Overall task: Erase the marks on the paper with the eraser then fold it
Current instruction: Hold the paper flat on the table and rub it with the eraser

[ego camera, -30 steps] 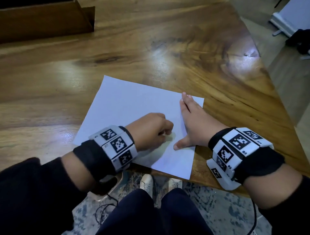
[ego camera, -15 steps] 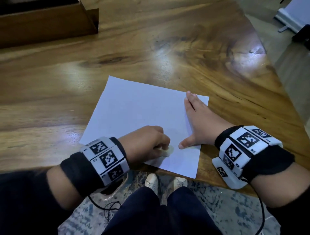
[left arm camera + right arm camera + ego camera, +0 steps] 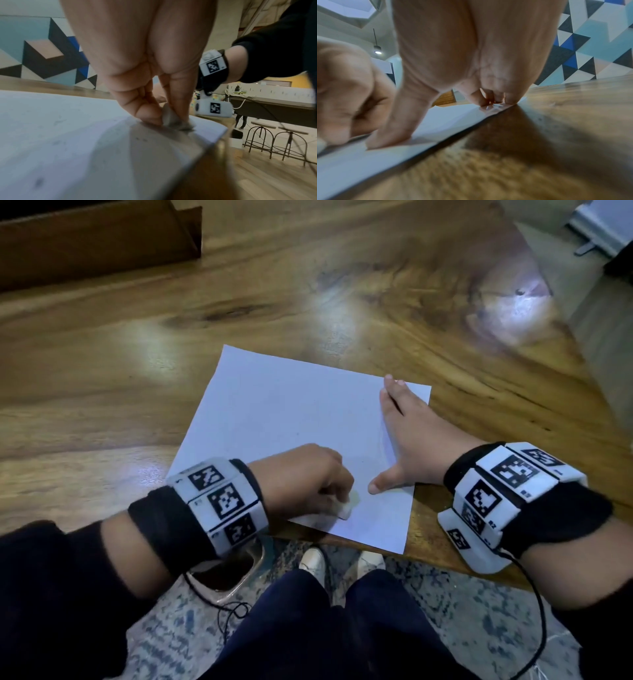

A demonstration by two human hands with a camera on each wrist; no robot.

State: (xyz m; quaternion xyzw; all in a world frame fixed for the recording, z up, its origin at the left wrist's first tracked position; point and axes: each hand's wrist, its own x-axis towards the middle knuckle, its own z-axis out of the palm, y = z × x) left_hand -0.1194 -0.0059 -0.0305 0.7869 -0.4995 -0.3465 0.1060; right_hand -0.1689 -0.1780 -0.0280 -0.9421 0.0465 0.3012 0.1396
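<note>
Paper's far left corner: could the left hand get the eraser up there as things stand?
Probably yes. The left hand pinches the eraser near the paper's near edge; nothing lies on the sheet toward that corner, and the right hand pins the right side.

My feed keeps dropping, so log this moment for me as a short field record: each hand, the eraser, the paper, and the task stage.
left hand: pinches the eraser, pressing it on the sheet
eraser: pale, tip down on the paper near its near edge
right hand: flat, fingers straight, pressing the sheet's right side
paper: white, lying flat and unfolded on the wooden table
marks: a few faint specks in the left wrist view
stage: erasing, fold not yet begun
</note>
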